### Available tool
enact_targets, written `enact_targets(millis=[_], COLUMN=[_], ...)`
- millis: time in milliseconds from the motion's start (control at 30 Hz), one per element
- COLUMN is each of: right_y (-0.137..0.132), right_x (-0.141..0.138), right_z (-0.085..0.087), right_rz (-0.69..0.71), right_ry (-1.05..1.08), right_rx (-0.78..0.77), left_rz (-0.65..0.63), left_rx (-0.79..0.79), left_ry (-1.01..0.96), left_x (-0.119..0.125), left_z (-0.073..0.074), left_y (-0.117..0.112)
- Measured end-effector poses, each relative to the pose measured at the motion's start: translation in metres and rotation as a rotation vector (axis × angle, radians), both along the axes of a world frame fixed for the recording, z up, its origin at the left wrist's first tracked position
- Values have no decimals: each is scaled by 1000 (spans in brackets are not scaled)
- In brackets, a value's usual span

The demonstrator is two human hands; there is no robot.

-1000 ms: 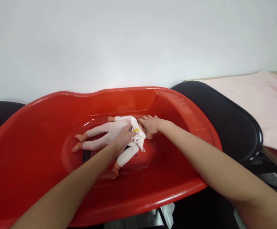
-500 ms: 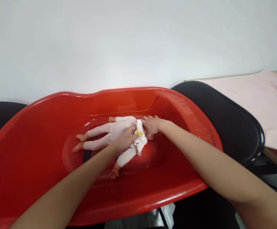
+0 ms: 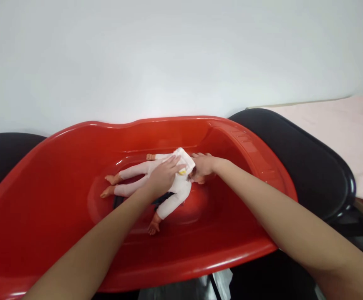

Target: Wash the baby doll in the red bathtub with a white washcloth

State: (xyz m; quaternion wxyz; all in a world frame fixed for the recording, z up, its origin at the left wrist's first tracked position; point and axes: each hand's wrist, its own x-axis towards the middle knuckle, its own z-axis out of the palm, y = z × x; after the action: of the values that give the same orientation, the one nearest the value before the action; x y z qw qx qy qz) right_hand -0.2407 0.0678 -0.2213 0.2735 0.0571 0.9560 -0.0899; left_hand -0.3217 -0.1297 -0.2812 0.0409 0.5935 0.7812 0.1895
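A baby doll (image 3: 144,168) in pale pink clothing lies on its back inside a red baby bathtub (image 3: 250,143), feet to the left and head to the right. My left hand (image 3: 164,177) is over its upper chest, fingers on a small white cloth (image 3: 184,159) with a yellow mark; the thumb's grip is hidden. The cloth lies by the doll's neck and covers part of its chin. My right hand (image 3: 204,164) holds the doll's head from the far side, hiding most of it. One doll arm stretches toward me.
Dark padding or a strap (image 3: 162,199) shows beneath the doll. A black chair seat (image 3: 306,162) stands right of the tub, with a pink-covered surface (image 3: 334,116) beyond it. Another black seat (image 3: 6,152) is at the left. A white wall (image 3: 169,58) rises behind.
The white cloth has moved from the near side of the doll's neck up toward the far side, along with my left hand. My right hand stays at the head. The view has shifted slightly.
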Motion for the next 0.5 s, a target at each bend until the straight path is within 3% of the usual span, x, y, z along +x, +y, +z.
enact_targets(millis=[67, 167, 500], right_y=[1, 2, 2], right_x=[-1, -1, 0], right_z=[-3, -6, -5], right_rz=[7, 4, -8], right_ry=[19, 32, 23], right_rx=[4, 10, 9], left_rz=[-70, -72, 154], left_rx=[-102, -196, -309], left_ry=[40, 82, 126], left_x=[3, 4, -10], left_z=[-8, -15, -13], left_y=[-1, -1, -8])
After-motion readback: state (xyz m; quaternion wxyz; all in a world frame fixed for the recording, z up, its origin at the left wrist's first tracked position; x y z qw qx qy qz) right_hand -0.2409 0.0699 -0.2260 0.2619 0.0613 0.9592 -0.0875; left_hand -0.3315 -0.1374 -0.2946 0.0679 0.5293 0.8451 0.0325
